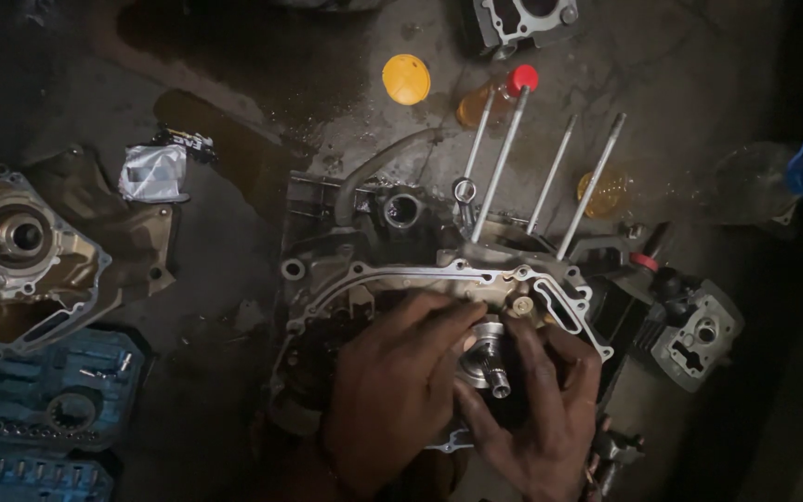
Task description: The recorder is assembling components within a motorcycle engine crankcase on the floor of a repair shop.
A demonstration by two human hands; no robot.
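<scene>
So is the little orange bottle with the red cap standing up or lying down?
Lying down. The small orange bottle with the red cap rests on its side on the stained concrete floor, cap pointing up-right, behind the long metal studs.

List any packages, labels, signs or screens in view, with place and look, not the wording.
Foil packet: crumpled silver pouch with a dark printed patch, on the stained floor left of the engine case.
Blue tool case: open plastic tray, bottom left.
No signs or screens visible.

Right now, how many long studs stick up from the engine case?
4 long silver metal studs: far left, second, third, far right, all rising from the grey metal engine case. None look hidden.
</scene>
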